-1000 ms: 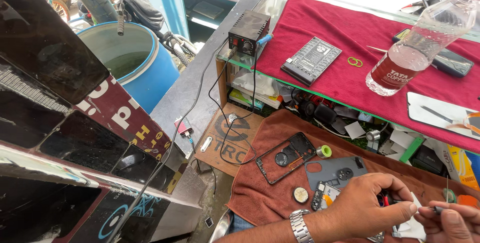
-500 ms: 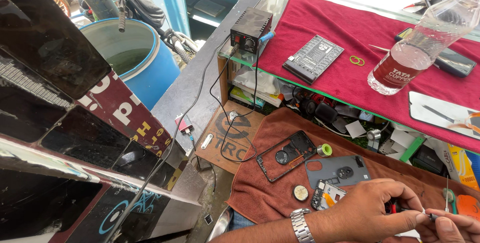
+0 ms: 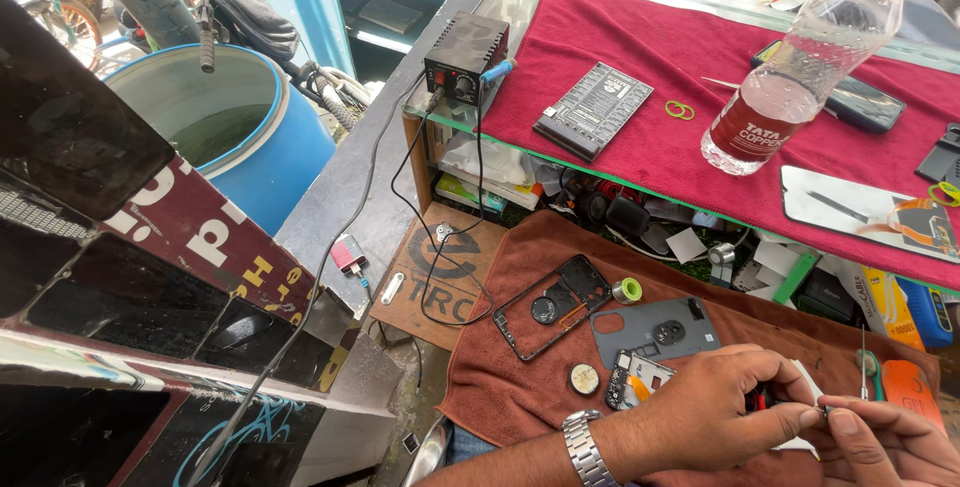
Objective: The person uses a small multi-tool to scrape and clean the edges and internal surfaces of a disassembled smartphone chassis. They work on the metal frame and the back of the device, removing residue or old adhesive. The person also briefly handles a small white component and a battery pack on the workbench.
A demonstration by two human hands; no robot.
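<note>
Red-labelled clear bottle (image 3: 800, 72) on red cloth (image 3: 640, 67) (dark phone screen (image 3: 850, 102) behind).

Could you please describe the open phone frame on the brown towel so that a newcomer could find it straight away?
Start at the brown towel spread below the red-covered counter. Near its upper left part lies the phone frame, tilted, just left of a small green-rimmed roll. Unlike the solid grey back cover beside it, it is a black, see-through rectangle with a round part inside.
</note>
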